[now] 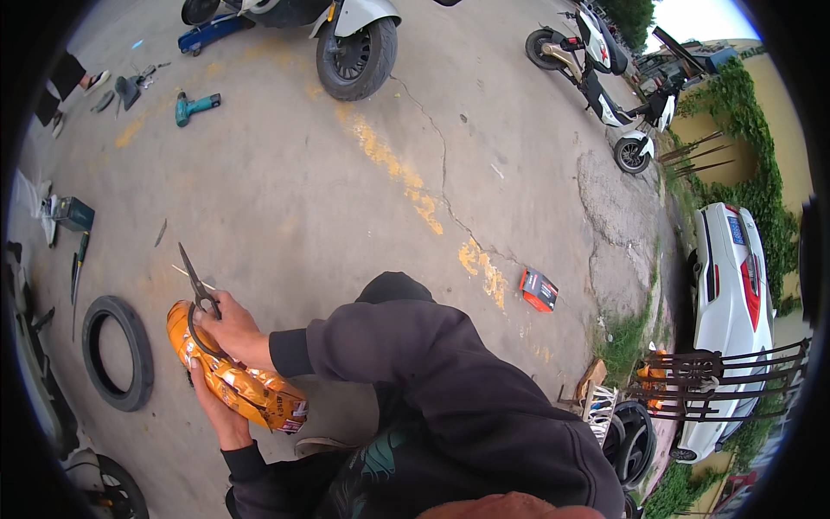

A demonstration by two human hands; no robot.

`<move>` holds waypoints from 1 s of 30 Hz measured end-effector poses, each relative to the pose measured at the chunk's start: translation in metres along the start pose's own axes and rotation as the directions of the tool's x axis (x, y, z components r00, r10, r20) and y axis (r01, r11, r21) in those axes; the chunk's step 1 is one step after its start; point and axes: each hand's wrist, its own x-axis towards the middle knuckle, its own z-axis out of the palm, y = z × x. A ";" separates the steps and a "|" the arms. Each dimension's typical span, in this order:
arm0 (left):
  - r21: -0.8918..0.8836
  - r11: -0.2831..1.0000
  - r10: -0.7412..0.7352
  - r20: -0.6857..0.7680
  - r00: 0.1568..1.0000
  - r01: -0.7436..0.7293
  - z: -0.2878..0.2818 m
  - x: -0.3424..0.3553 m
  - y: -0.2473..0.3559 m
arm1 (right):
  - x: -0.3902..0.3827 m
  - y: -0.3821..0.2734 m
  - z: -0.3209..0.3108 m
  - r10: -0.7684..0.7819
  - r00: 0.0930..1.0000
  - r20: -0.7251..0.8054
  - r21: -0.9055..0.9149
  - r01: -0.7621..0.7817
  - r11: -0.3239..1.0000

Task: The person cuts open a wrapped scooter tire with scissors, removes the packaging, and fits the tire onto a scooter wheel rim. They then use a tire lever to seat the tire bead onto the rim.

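My right hand [233,330] is closed round the handles of a pair of dark scissors [201,290], whose blades point up and away to the left. It rests over the upper part of a long, rounded package [251,389] in shiny orange plastic wrap. From below and to the left, my left hand [216,405] grips the side of this package, fingers partly hidden behind it. The package lies tilted in front of my legs; what is inside it does not show. A thin pale stick [192,277] shows beside the scissors.
A bare black tyre [118,355] lies left of the package, with a long screwdriver [79,264] beyond it. Farther off are a teal power drill [197,108] and a scooter's front wheel [356,60]. A red and black box [539,290] sits at right, before a white car [731,303].
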 end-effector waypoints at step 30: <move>0.288 0.942 -0.166 -0.041 0.985 0.171 0.033 0.005 -0.027 | -0.021 -0.217 -0.280 -0.382 0.374 -0.845 0.333 0.927 0.172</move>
